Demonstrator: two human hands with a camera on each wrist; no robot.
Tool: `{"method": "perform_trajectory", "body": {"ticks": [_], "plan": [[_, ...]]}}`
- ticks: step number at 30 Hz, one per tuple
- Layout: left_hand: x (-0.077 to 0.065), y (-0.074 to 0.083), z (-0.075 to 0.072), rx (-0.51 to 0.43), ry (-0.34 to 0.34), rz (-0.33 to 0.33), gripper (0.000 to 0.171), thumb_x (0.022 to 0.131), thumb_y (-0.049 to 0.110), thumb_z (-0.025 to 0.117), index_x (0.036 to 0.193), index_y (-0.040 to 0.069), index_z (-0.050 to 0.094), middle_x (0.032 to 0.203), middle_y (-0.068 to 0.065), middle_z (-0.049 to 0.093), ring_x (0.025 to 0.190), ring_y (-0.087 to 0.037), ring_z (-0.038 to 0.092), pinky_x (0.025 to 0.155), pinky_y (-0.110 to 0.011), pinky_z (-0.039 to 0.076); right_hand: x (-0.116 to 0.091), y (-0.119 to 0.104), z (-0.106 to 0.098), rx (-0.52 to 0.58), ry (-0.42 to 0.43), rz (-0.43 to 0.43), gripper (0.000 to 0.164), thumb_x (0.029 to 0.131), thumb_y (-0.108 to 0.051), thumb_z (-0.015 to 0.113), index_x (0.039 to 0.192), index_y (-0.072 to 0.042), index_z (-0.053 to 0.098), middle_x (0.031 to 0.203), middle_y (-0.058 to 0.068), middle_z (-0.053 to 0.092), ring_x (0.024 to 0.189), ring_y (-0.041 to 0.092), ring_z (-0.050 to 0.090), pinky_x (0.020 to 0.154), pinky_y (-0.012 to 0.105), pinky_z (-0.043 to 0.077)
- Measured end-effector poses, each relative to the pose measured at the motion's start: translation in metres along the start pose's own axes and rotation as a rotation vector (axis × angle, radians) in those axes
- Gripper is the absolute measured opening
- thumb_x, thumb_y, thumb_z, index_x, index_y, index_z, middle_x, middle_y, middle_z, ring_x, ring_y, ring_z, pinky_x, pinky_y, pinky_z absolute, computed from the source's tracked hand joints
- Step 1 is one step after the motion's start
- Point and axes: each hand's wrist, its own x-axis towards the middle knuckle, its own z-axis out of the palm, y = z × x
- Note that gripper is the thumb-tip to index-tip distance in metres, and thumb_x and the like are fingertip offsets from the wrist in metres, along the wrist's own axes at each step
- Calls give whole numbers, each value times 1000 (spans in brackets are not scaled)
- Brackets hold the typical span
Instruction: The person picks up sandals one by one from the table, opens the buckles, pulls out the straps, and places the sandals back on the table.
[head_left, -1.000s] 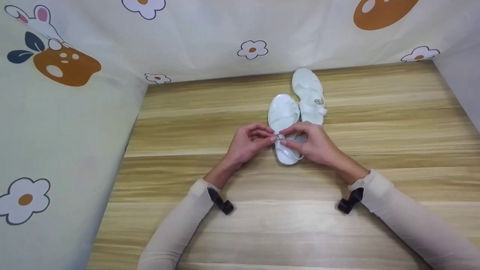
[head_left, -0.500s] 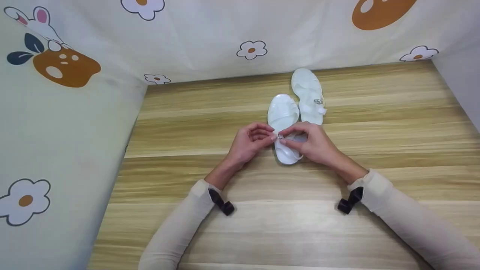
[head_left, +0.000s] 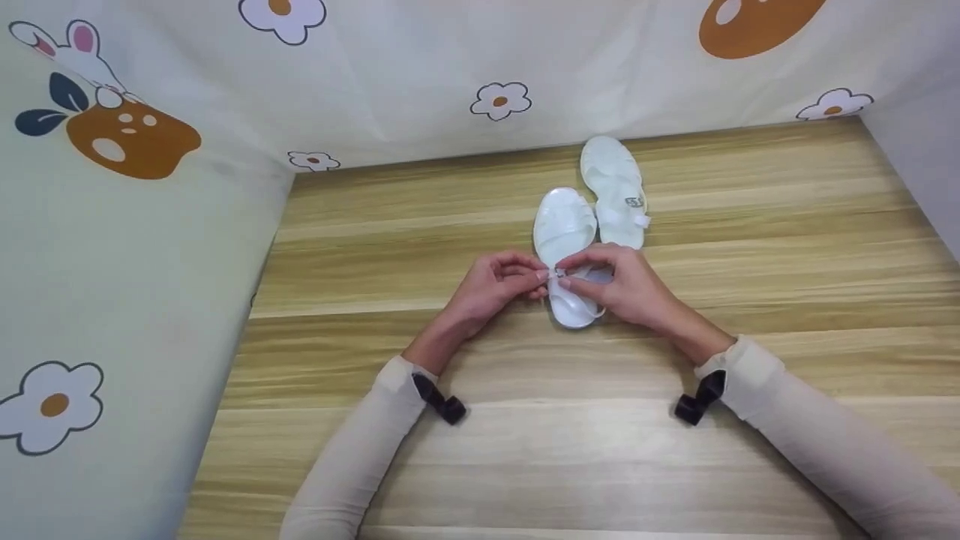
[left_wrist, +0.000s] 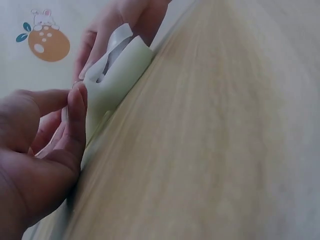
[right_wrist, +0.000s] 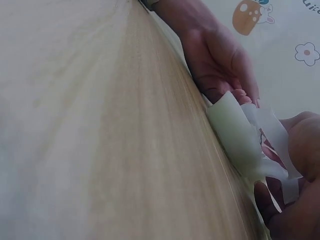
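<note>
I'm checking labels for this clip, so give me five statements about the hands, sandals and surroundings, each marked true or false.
1. The left hand and right hand both pinch parts of the nearer sandal. True.

2. The farther sandal is held in the right hand. False: it lies on the wooden surface, with neither hand holding it.

3. A small buckle shows by the fingertips of the right hand. True.

4. The sleeves are black. False: they are light beige.

5. The wall covering is plain, with no pattern. False: it is printed with flowers, a rabbit and orange-brown fruit shapes.
</note>
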Motion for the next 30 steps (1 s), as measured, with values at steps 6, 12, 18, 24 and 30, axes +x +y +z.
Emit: {"method": "perform_trajectory", "body": {"ticks": [6, 12, 18, 24, 30], "plan": [[-1, 0, 3, 32, 37, 6, 16, 99, 2, 77, 113, -5, 76, 96, -8, 80, 79, -13, 76, 75, -24, 64, 0, 0, 0, 38, -10, 1, 20, 98, -25, 83, 117, -18, 83, 116, 3, 80, 115, 19, 69, 100, 25, 51], [0, -1, 5, 71, 57, 13, 18, 98, 6, 79, 113, -3, 78, 96, -7, 79, 76, -13, 74, 71, -25, 64, 1, 0, 1, 57, 1, 26, 20, 96, -26, 85, 114, -18, 84, 114, 3, 80, 114, 18, 68, 100, 24, 49], [0, -1, 8, 59, 80, -2, 19, 97, 8, 81, 113, -3, 79, 96, -8, 81, 77, -13, 75, 70, -27, 65, 2, 0, 2, 62, 9, 27, 20, 95, -27, 86, 111, -16, 84, 112, 5, 79, 112, 20, 68, 100, 26, 48], [0, -1, 8, 109, 88, 17, 19, 97, 10, 82, 113, 0, 81, 101, -7, 82, 79, -12, 74, 72, -26, 64, 1, -1, 3, 67, 26, 30, 19, 95, -29, 87, 109, -16, 84, 110, 5, 80, 110, 20, 68, 98, 24, 48], [1, 0, 3, 99, 28, -3, 21, 101, 10, 77, 118, -2, 77, 108, -10, 80, 87, -15, 76, 77, -28, 65, 1, 1, 3, 46, 34, 13, 18, 96, -29, 86, 109, -17, 84, 110, 5, 80, 109, 20, 69, 95, 23, 49]]}}
